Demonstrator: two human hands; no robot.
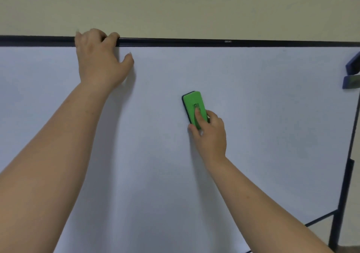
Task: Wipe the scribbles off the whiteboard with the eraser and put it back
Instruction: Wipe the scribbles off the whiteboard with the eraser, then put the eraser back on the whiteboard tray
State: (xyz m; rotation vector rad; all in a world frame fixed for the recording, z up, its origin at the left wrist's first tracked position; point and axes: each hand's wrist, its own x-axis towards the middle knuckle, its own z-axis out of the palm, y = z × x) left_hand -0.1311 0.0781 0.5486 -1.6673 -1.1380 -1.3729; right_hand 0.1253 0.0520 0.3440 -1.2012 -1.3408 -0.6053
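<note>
A large whiteboard (272, 126) with a black frame fills the view; I see no scribbles on its white surface. My right hand (209, 134) presses a green eraser (193, 104) with a dark underside flat against the board near its middle, forefinger laid along the eraser's back and thumb at its left side. My left hand (99, 58) grips the board's black top edge at upper left, fingers curled over the frame and thumb resting on the white surface.
Two dark blue erasers (352, 73) cling to the board at its far right edge. The black stand's post (345, 194) runs down the right side. A beige wall (194, 5) lies behind and above the board.
</note>
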